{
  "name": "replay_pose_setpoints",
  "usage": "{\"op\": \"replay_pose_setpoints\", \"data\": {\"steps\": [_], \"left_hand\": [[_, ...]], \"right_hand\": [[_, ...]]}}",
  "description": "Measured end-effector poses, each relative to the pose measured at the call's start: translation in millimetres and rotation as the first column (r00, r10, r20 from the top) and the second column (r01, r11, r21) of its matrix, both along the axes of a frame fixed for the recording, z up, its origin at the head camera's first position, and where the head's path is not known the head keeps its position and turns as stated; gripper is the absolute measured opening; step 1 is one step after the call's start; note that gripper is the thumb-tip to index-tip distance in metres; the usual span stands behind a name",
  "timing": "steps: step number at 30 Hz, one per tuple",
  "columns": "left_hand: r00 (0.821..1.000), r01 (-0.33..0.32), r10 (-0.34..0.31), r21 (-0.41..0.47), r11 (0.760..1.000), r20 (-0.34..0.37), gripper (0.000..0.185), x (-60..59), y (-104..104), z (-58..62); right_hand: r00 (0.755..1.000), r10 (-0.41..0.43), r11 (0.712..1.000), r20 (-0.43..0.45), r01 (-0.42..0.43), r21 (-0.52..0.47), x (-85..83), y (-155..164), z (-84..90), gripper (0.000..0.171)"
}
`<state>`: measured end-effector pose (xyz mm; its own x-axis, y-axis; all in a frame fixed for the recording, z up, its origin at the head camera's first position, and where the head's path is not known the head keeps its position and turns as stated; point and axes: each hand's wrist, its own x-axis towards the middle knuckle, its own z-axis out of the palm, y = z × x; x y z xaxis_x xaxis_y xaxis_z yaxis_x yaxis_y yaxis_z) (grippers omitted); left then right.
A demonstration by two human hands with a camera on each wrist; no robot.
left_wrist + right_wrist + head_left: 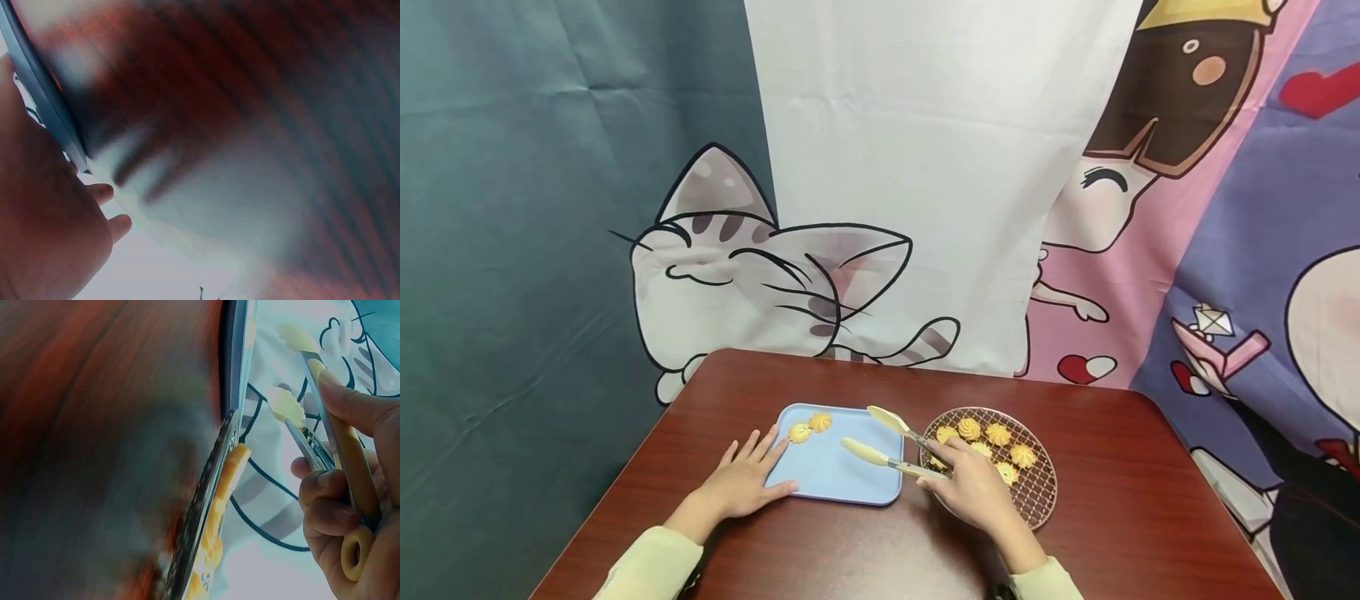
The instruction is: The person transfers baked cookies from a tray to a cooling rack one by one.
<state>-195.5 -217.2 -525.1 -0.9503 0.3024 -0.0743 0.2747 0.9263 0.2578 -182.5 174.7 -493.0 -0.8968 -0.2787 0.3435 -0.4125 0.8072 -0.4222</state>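
My right hand (973, 492) grips a pair of tongs (917, 471) with pale yellow tips and yellow handles. The tips stand apart over the right side of a light blue tray (842, 483), with nothing between them. In the right wrist view, fingers and thumb curl round the tongs (353, 462). Fingers spread, my left hand (741, 482) touches the tray's left edge. Two swirled cookies (800, 432) lie at the tray's back left. Under and beyond my right hand is a round wire rack (1039, 496) bearing several similar cookies (998, 434), some partly hidden by the hand.
Tray and rack stand side by side on a dark reddish-brown table (850, 554). Behind the table hangs a printed cloth (895, 167) with a cartoon cat. A plain teal cloth (535, 250) hangs to the left.
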Motion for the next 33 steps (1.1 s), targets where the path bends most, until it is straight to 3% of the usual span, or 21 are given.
{"op": "replay_pose_setpoints", "data": {"steps": [16,33], "left_hand": [[1.000,0.006,-0.006,-0.014,1.000,-0.004,0.088,-1.8,-0.9,-2.8],[1.000,0.004,-0.004,-0.014,1.000,0.007,0.087,-0.9,0.1,-0.8]], "right_hand": [[0.998,0.053,0.997,0.027,-0.055,0.061,-25.9,-32.0,1.6,0.058],[0.995,0.079,0.991,0.062,-0.085,0.101,-42.7,-51.0,1.2,0.057]]}}
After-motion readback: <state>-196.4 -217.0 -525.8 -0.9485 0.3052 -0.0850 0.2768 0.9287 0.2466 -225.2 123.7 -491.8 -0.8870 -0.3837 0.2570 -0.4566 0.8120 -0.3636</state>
